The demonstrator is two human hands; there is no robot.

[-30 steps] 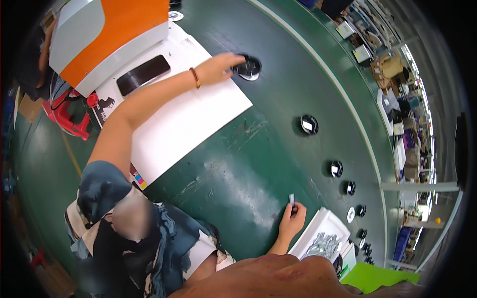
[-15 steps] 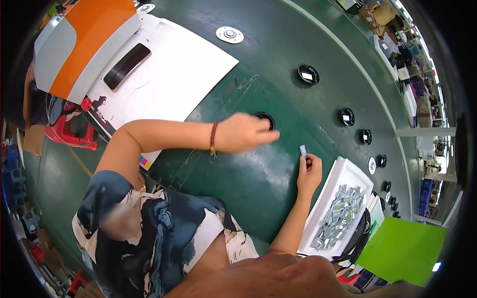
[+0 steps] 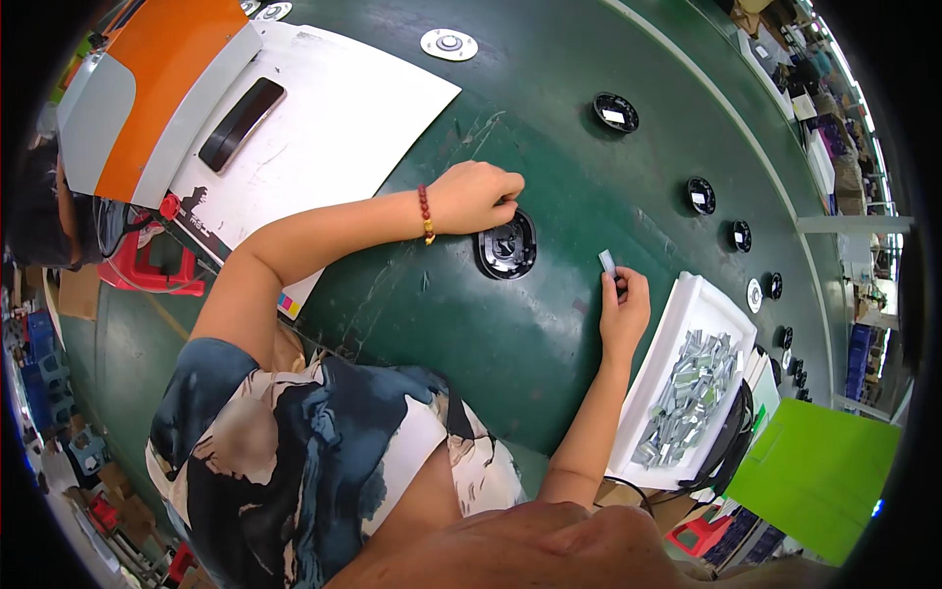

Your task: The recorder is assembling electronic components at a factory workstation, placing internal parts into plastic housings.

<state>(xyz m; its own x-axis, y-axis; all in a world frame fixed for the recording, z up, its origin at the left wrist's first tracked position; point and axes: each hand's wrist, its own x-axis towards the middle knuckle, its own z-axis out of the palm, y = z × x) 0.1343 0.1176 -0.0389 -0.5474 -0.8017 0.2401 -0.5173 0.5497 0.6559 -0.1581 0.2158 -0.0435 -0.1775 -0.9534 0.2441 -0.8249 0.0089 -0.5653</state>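
Middle of the frame, and the left hand (image 3: 478, 196) was curled over the top edge of a black oval part (image 3: 507, 245), fingers clenched down on its rim while the part lay flat on the green worktop (image 3: 442, 324). A red bead bracelet (image 3: 425, 208) sat on that wrist. Just to the right, the right hand (image 3: 622, 312) was pinching a small silver clip (image 3: 607, 261) between fingertips, the clip standing up above the hand, near the black part but clearly apart from it.

Right of the right hand, a white tray (image 3: 655, 378) lay on the worktop, piled with more small silver metal pieces (image 3: 691, 382). Toward the upper right, a line of black round parts ran along the green surface, the nearest and largest one (image 3: 615, 113) well apart from both hands, with smaller ones (image 3: 700, 195) trailing further right. At the top edge, a round silver disc (image 3: 448, 43) rested on a big white sheet (image 3: 334, 128), and an orange and white casing (image 3: 147, 88) filled the upper left corner. Lower right, a bright green panel (image 3: 819, 471) showed beyond the tray.
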